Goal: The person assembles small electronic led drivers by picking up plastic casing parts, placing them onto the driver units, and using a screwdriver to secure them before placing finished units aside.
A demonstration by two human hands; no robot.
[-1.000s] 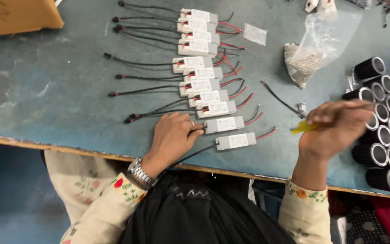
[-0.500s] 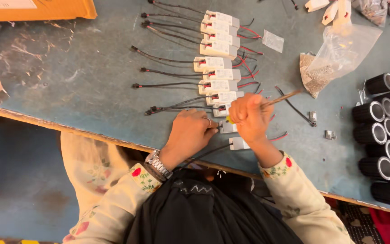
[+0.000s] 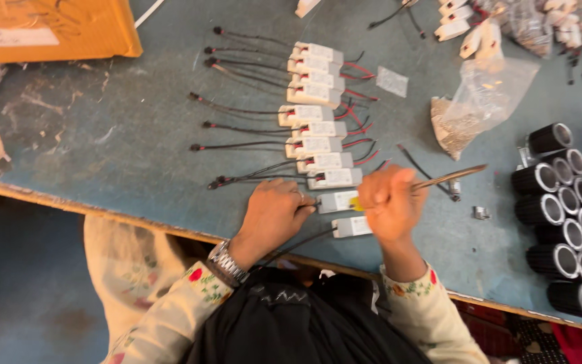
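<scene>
With the left hand [image 3: 274, 212] pressing flat to steady the white driver module [image 3: 337, 201], the right hand [image 3: 391, 202], fisted on the screwdriver [image 3: 449, 178], should probably keep it squarely seated.

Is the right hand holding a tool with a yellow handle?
Yes, the right hand grips a screwdriver whose yellow handle shows beside the fist.

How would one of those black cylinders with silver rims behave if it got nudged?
The black cylinders would probably roll, since several lie on their round sides. Packed against each other, one would likely bump its neighbours. The ridged bodies and metal-looking rims suggest they are stiff and fairly heavy for their size, though that is a guess.
</scene>
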